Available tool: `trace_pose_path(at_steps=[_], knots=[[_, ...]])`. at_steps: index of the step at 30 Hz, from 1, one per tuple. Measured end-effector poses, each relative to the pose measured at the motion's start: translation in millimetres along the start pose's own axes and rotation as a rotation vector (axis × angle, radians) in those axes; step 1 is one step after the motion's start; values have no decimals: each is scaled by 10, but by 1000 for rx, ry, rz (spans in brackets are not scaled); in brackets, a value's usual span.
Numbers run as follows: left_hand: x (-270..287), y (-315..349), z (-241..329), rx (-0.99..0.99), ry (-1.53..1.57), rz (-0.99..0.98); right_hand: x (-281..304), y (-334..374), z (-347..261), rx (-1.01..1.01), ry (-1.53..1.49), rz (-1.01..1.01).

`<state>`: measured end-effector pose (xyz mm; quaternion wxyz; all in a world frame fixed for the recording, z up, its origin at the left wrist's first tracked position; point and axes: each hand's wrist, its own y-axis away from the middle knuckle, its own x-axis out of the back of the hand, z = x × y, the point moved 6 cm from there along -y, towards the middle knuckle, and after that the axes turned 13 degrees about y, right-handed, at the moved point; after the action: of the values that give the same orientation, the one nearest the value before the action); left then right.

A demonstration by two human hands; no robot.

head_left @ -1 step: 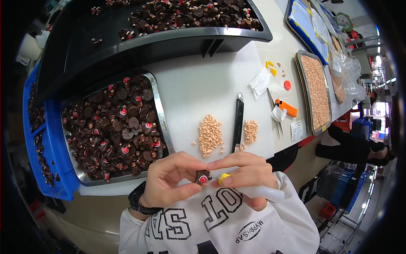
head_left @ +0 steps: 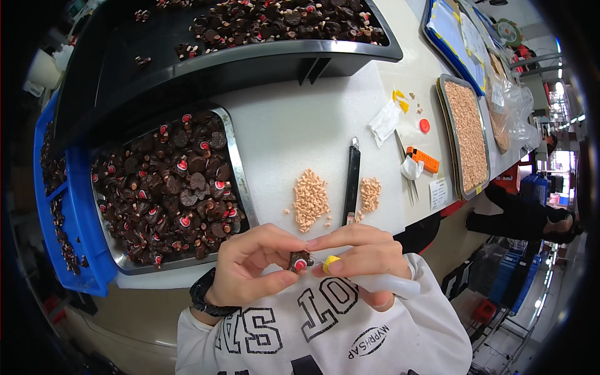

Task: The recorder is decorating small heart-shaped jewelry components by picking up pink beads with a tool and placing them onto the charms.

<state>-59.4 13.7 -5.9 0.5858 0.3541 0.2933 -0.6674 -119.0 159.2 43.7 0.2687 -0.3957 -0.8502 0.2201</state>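
Note:
My left hand (head_left: 259,259) pinches a small dark-brown figurine (head_left: 300,261) with a red, white-rimmed spot, between thumb and fingers. From the other side, my right hand (head_left: 362,259) meets it with a fingertip at its top. A yellow wrap (head_left: 331,264) covers another right fingertip. Under those right fingers lies a smooth white plastic bottle-like thing (head_left: 397,285), gripped in the hand; its front end is hidden. Just beyond my hands, a heap of tiny peach-coloured parts (head_left: 310,200) lies on the white mat (head_left: 275,137), with a smaller heap (head_left: 370,194) right of a black utility knife (head_left: 352,181).
A metal tray (head_left: 240,169) of brown figurines stands left, beside a blue bin (head_left: 94,250). A large black bin (head_left: 262,65) stands behind. Right lie tweezers (head_left: 406,165), an orange tool (head_left: 424,159), a red cap (head_left: 424,125) and a tray of peach parts (head_left: 465,134).

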Motion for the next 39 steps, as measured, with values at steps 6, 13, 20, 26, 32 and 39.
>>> trace_pose_path(at_steps=[6,13,20,26,32,39], knots=[[6,-1,11,-15,-35,-19,0,-15,-1,-17,6,-40],[-1,3,9,10,28,-9,-5,18,-7,20,-31,24],[-24,5,20,37,8,21,3,8,-20,12,-7,-1],[-29,-8,24,38,-10,4,2,10,-21,-8,20,-29],[-21,-6,23,-3,11,20,10,-11,-30,28,16,-67],[-10,-4,17,-13,33,29,15,16,-32,9,-2,-66]])
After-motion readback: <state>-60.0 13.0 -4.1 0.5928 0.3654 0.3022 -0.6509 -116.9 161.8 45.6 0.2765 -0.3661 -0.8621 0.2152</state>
